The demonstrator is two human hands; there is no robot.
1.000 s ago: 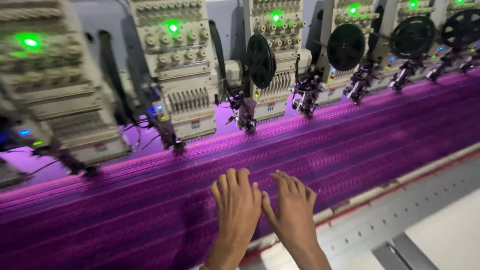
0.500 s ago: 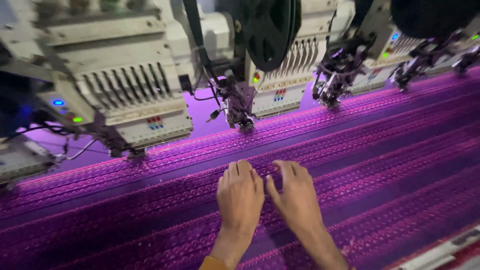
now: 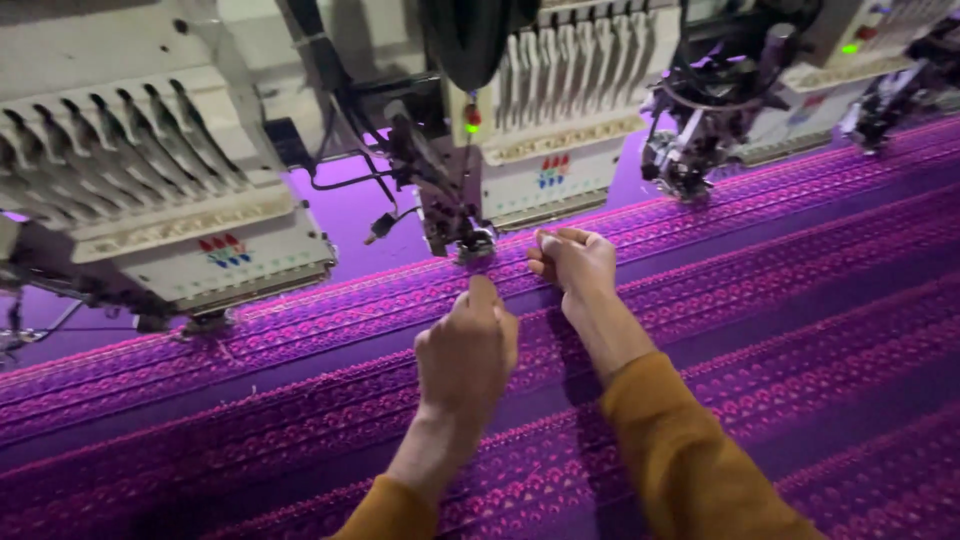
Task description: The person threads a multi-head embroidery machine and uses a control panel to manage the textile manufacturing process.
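Observation:
Purple fabric (image 3: 780, 330) with rows of pink embroidered bands lies stretched under a row of embroidery machine heads. My left hand (image 3: 468, 345) hovers over the fabric with fingers curled and fingertips pinched near the needle foot (image 3: 470, 243) of the middle head (image 3: 545, 130). My right hand (image 3: 575, 262) is just right of that needle foot, fingers curled inward, resting on the fabric. Whether either hand pinches a thread is too small to tell. Both forearms wear mustard-coloured sleeves.
Another cream machine head (image 3: 170, 200) stands at the left and a third (image 3: 710, 140) at the right, each with needle bars and dangling cables. A dark round spool (image 3: 470, 35) hangs above the middle head. Small green and red lamps glow on the heads.
Both hands moved forward from flat on the fabric up to the middle needle foot, and the fingers curled shut. The camera has leaned in closer to the machine heads.

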